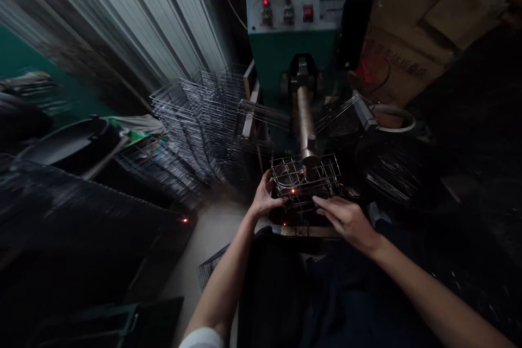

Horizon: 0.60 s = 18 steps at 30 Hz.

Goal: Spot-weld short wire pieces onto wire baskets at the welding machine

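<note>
A green machine [271, 54] is standing behind its rod [305, 111]; at the rod's near end a wire basket [304, 189] is lying, presumably light, stiff, bendable. Left of the rod, the left hand [264, 198] is showing fingers spread from thumb; right, the right hand [346, 216] fingers together; actual pinching is remaining undeterminable. Outer wires are offering surest hold, clear of the glowing spot [292, 191]

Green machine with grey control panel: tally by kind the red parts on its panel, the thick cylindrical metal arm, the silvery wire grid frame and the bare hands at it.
Bare left hand and bare right hand: 2
Silvery wire grid frame: 1
Thick cylindrical metal arm: 1
Lit round red lamp: 1
Red rectangular switch: 1
Total: 6
</note>
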Tool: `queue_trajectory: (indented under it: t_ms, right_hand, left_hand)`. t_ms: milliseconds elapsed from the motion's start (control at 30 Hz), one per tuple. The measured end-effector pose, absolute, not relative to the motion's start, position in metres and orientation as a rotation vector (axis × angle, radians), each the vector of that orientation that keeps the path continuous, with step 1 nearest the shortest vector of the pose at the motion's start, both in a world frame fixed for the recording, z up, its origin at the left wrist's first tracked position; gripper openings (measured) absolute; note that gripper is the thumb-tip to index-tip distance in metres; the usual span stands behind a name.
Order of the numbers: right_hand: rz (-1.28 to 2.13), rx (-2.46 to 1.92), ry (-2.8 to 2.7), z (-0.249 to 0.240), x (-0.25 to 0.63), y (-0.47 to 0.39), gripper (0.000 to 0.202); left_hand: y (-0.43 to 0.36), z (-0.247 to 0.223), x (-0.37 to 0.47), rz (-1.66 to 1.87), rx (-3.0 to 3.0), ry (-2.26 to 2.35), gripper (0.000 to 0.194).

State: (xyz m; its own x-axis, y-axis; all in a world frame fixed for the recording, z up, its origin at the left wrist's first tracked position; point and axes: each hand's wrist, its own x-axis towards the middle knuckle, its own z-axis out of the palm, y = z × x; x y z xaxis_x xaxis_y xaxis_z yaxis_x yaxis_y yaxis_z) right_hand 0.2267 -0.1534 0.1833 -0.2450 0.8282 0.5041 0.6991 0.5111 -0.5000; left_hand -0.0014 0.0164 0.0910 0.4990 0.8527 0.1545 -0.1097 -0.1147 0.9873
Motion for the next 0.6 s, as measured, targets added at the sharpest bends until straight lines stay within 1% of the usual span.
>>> queue_trajectory:
  t_ms: [200,333,367,433,500,600]
  right_hand:
    - [0.430,-1.315,-1.784,0.167,0.233,-0.166,0.032]
    - [0.486,-1.466,-1.623,0.168,0.236,-0.170,0.027]
    - [0.512,-1.504,-1.570,0.169,0.235,-0.170,0.028]
    - [0.571,-1.539,-1.485,0.175,0.233,-0.170,0.027]
    - [0.641,-1.519,-1.440,0.182,0.231,-0.173,0.021]
    - [0.856,-1.454,-1.354,0.199,0.231,-0.187,0.024]
  left_hand:
    - [0.029,0.079,-0.003,0.933,1.463,0.660,0.118]
    - [0.025,0.053,-0.003,0.835,1.537,0.613,0.141]
    - [0.023,0.046,-0.002,0.804,1.532,0.625,0.144]
    - [0.020,0.037,-0.001,0.774,1.487,0.680,0.142]
    - [0.015,0.034,-0.004,0.785,1.456,0.739,0.136]
    - [0.000,0.046,-0.020,0.799,1.560,0.753,0.129]
